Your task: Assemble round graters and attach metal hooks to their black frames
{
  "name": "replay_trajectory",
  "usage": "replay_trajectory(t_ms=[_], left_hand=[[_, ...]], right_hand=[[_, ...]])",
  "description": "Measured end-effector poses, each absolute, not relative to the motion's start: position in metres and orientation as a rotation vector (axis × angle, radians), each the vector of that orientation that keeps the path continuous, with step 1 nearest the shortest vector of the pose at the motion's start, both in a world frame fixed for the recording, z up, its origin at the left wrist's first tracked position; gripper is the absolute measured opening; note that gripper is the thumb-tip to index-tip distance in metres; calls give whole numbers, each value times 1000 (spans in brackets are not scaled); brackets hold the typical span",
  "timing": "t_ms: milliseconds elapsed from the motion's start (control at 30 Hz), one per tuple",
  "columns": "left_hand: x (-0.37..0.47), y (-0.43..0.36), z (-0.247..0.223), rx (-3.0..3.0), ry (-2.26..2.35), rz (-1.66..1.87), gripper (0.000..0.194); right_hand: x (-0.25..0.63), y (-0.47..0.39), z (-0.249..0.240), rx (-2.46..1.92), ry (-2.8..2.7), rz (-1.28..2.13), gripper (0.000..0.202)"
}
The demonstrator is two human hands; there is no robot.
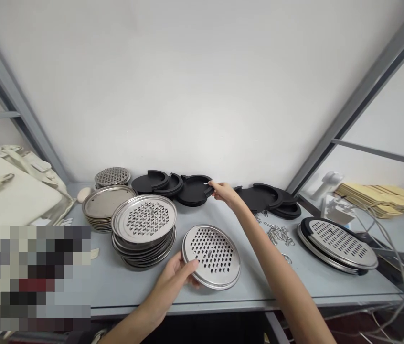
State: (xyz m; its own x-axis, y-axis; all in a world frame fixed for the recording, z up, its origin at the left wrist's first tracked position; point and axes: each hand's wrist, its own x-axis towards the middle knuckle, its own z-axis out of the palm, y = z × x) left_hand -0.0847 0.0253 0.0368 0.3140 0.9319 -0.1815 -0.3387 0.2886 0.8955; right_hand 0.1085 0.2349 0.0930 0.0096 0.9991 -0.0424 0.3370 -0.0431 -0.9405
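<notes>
Starting at left, near the white wall: stacked round dull-silver metal plates, likely piled to save room. Just right of these: piled round silver metal discs, topped by a perforated one, probably placed for easy reach.

Next, holds in left hand a round shiny silver perforated metal disc, over the front of the grey tabletop, thumb on the face, fingers beneath; presumably gripped by the border to avoid the holes. Faces up and toward the near side, slightly tilted; round, so lacks a true long axis. Cannot tell whether touching the tabletop.

Farther back and right, pinches with right hand the right edge of a round black tray with a partial raised rim, probably the handiest part. Lies nearly level beside the wall, hollow side up; likewise round.

Farther right: loosely heaped small silver metal links; then a round silver perforated plate with black edging, holed side up, possibly set apart from the loose discs.
</notes>
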Motion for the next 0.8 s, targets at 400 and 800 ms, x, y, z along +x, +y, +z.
replay_trajectory(t_ms=[400,800], left_hand=[[-94,21,37,683,839,980,43],[-92,32,33,729,913,872,41]], right_hand=[[191,147,88,-1699,-1542,694,34],[196,78,48,-1701,-1665,983,30]])
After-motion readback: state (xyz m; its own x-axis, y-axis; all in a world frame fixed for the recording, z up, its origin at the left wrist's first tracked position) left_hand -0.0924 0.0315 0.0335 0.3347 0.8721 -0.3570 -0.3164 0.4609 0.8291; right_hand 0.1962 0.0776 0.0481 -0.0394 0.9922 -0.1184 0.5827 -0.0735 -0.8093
